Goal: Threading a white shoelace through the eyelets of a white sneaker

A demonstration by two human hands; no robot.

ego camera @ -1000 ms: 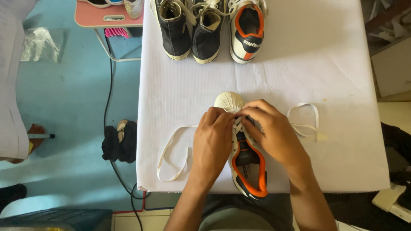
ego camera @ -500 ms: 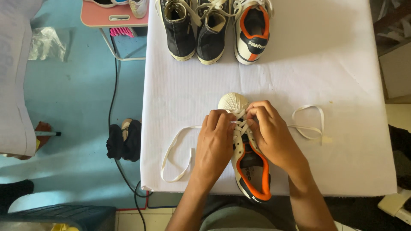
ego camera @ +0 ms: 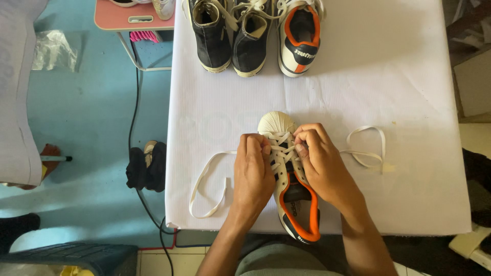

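white-covered table (ego camera: 399,76) filling most of the view, running from the near edge to the far edge. off its left side, blue floor (ego camera: 92,102) with a black cable (ego camera: 134,110) trailing down it and a dark pair of slippers (ego camera: 147,164) lying close to the table's edge. pink stool (ego camera: 134,16) at far left, just beside the table corner. lined up along the far edge: two black high-top shoes (ego camera: 230,36) side by side, and just right of them a white sneaker with orange collar (ego camera: 300,38). centre, near side: matching white and orange sneaker (ego camera: 289,179), toe pointing far, heel hanging at the near edge. left hand (ego camera: 253,174) pressed on the shoe's left flank, fingers curled in and pinching lace at the upper eyelets. right hand (ego camera: 322,161) on the right flank, fingers bunched tight, gripping lace over the crisscrossed rows. white lace (ego camera: 207,186) looping out left across the cloth, its other end (ego camera: 367,148) curling out right, both loose and flat on the table.
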